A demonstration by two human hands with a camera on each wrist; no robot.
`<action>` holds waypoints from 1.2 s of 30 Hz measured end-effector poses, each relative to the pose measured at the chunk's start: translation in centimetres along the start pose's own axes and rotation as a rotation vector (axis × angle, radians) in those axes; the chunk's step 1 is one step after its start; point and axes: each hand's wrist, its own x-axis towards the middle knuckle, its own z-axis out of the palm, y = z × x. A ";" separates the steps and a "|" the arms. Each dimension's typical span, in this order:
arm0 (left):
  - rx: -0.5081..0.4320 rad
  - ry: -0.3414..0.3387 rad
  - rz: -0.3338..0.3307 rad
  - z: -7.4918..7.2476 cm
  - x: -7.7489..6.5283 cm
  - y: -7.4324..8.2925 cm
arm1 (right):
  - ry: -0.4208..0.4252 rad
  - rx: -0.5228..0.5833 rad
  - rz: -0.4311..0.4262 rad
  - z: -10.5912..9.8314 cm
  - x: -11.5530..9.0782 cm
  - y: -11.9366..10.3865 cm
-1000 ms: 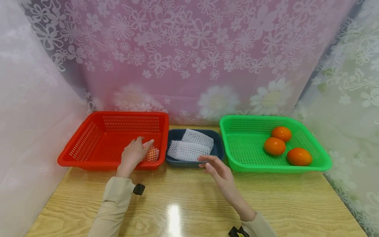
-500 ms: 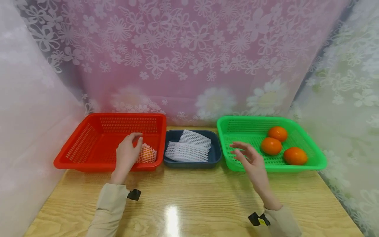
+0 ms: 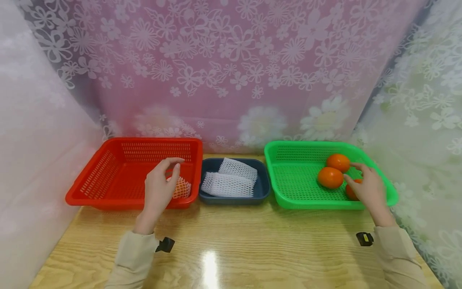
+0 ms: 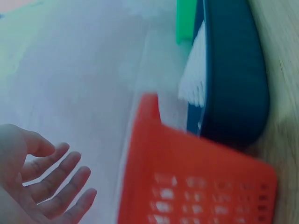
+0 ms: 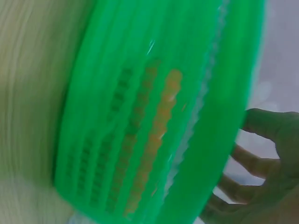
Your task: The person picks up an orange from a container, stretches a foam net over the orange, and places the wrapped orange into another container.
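Observation:
My left hand [image 3: 159, 184] hovers over the near right part of the red basket [image 3: 83, 198], fingers relaxed and bent, holding nothing. Partly behind it lies a round orange fruit in a foam net [image 3: 182, 188]. My right hand [image 3: 371, 186] is over the right side of the green basket [image 3: 292, 202], thumb and fingers apart. Its fingertips are close to a glossy orange fruit [image 3: 338, 162] at the back and another orange fruit [image 3: 330, 178] in front of it. A third orange fruit [image 3: 351, 192] is partly hidden under the hand. In the right wrist view the right hand [image 5: 266, 163] shows beyond the green wall.
Between the baskets stands a dark blue tray [image 3: 234, 200] with several white foam net sleeves [image 3: 232, 184]. All three containers stand on a wooden table [image 3: 252, 249]. A pink flowered curtain [image 3: 223, 60] hangs behind them, pale cloth at both sides.
My right hand has moved right, from near the blue tray to over the fruits in the green basket. My left hand has drawn back and up from the netted fruit, which stays in the red basket.

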 end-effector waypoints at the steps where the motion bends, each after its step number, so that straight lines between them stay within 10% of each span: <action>1: -0.014 -0.003 0.015 0.1 -0.1 0.5 | -0.027 -0.028 0.024 -0.1 0.2 0.8; 15: -0.074 -0.105 0.152 2.4 -1.2 5.2 | -0.276 -0.173 0.178 -0.3 1.0 4.6; 27: -0.123 -0.167 0.219 5.0 -1.7 6.2 | -0.137 -0.064 0.213 -0.2 0.5 1.9; 36: -0.175 -0.266 0.263 8.1 -1.4 9.2 | 0.093 0.091 0.013 0.1 -1.3 -5.8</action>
